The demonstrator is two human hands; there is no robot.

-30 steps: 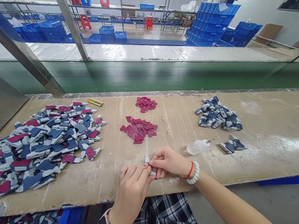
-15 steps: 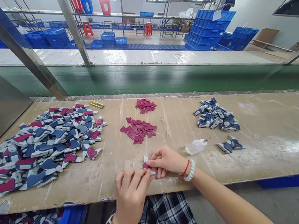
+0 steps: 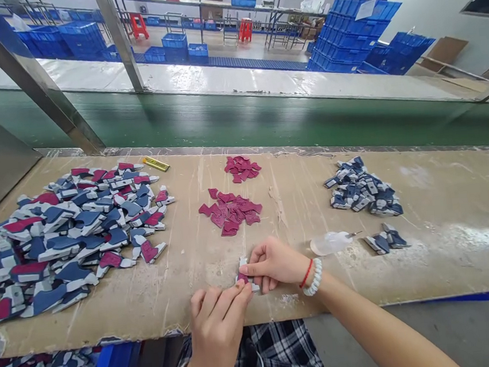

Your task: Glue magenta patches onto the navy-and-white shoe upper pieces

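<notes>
Small white-and-maroon cut piece (image 3: 243, 273) is pinched between left hand (image 3: 216, 319) and right hand (image 3: 273, 263) at the table's (image 3: 450, 256) near edge; few blue finished pieces (image 3: 361, 189) are stacked, a large mixed heap (image 3: 59, 236) remains.

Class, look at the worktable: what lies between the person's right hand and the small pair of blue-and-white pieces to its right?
In the head view, a clear plastic squeeze bottle lies on its side between the right hand and the small pair of blue-and-white pieces.

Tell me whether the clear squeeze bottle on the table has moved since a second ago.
No. The clear plastic squeeze bottle lies just left of the small blue-and-white pile of pieces as before; only the camera shifted.
</notes>
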